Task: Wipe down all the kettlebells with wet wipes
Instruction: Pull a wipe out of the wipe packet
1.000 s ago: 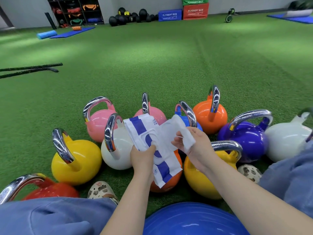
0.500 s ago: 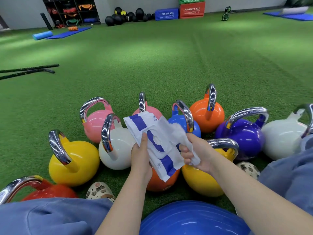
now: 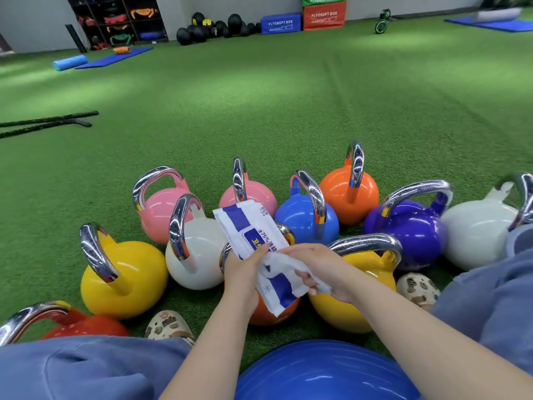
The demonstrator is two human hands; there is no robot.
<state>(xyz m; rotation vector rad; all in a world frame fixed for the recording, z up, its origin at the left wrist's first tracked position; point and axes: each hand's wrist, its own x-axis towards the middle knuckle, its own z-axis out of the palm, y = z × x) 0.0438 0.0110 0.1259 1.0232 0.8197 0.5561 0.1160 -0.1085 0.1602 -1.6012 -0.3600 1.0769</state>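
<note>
A wet wipe [image 3: 291,262] has been drawn out of the wipes pack [image 3: 259,243] since a second ago and is now bunched in the right hand [image 3: 320,269], whose fingers are curled round it. The pack is gripped by the left hand [image 3: 240,265], and the flap seen raised earlier is now pressed down. Wiping can be judged about to begin; no kettlebell is touched yet. The kettlebells [image 3: 124,281] are clustered on the green turf [image 3: 259,111], just below the hands. "75%" is printed on the pack; "PLYOSOFT BOX" is read on the blue box [image 3: 281,23] and red box [image 3: 323,15].
</note>
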